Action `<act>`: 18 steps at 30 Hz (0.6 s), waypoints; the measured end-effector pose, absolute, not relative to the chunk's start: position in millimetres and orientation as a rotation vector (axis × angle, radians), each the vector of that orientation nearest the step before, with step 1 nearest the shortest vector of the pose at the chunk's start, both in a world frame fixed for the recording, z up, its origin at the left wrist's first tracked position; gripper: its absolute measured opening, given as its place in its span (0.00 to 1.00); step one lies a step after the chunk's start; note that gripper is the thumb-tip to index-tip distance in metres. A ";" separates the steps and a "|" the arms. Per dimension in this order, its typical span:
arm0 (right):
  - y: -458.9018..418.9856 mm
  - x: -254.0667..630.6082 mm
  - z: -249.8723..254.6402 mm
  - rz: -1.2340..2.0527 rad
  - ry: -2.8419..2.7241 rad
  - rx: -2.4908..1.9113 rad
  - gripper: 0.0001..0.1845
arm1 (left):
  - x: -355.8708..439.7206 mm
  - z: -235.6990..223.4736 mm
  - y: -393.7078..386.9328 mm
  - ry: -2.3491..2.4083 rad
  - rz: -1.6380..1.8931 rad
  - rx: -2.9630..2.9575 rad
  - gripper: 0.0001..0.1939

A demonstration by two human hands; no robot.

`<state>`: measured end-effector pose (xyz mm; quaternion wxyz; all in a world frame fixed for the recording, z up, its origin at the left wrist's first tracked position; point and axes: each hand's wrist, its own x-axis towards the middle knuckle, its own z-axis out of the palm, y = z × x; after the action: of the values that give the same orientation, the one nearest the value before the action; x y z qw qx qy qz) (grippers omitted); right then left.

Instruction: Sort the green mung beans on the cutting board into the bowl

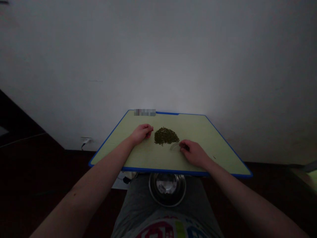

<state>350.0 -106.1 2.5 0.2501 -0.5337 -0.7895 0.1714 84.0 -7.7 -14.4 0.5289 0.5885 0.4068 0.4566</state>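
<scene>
A pile of small green grains (165,136) lies in the middle of a pale green table with a blue rim (223,155). My left hand (142,132) rests on the tabletop just left of the pile, fingers curled, their tips close to the pile's edge. My right hand (193,152) lies at the pile's lower right, fingers pinched together near a faint clear round shape (174,147) on the table. What the fingers of either hand hold, if anything, is too small to make out.
A round metal bowl (167,189) sits in my lap below the table's near edge. A white wall (158,59) stands right behind the table. A wall socket with a plug (86,141) is low on the left. The floor is dark.
</scene>
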 end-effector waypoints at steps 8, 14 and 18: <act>-78.1 325.1 2.0 0.348 -2.216 -1.405 0.10 | 82.4 -13.8 -8.2 0.938 1.083 1.406 0.13; -75.7 313.6 4.7 0.324 -2.298 -1.371 0.10 | 82.7 -14.8 -7.5 0.944 1.084 1.377 0.13; -80.6 310.8 6.0 0.344 -2.332 -1.335 0.09 | 82.6 -15.8 -6.4 0.930 1.087 1.381 0.12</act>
<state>310.8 -80.6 6.0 0.2146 -0.4814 -0.8407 0.1239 82.6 -6.4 -15.8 0.5452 0.5821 0.3922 0.4584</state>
